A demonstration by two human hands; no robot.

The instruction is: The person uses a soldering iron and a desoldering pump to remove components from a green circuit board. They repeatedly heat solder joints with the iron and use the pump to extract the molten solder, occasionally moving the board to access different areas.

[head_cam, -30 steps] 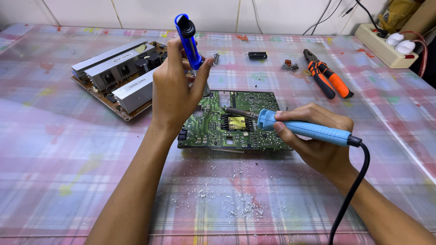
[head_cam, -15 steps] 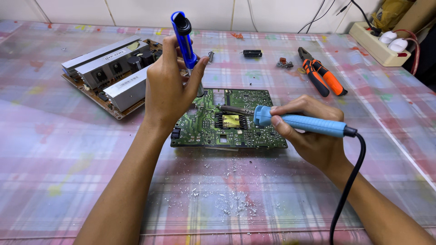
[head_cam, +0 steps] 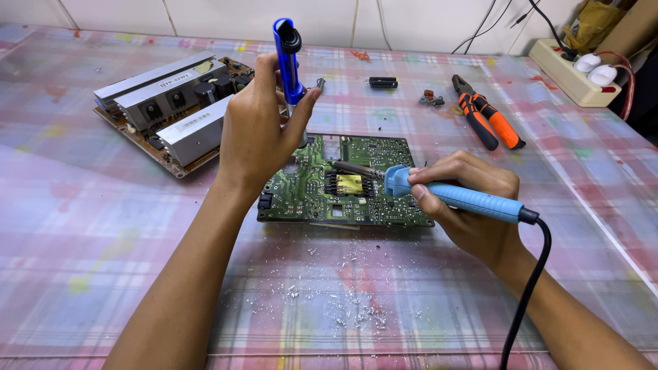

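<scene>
The left hand point(head_cam: 257, 130) is wrapping its fingers tight around a blue desoldering pump point(head_cam: 288, 58), held upright; its lower tip is hiding behind the thumb. The right hand point(head_cam: 469, 205) is clamping its fingers on a light-blue soldering iron point(head_cam: 452, 195), whose tip is lying over the green circuit board point(head_cam: 346, 181) on the checked tablecloth point(head_cam: 103, 260). The iron's black cord point(head_cam: 531, 288) is running off the bottom edge. A white label strip is showing on the grey heat-sink board point(head_cam: 175, 109) at upper left. Orange pliers point(head_cam: 486, 120) are lying beyond.
</scene>
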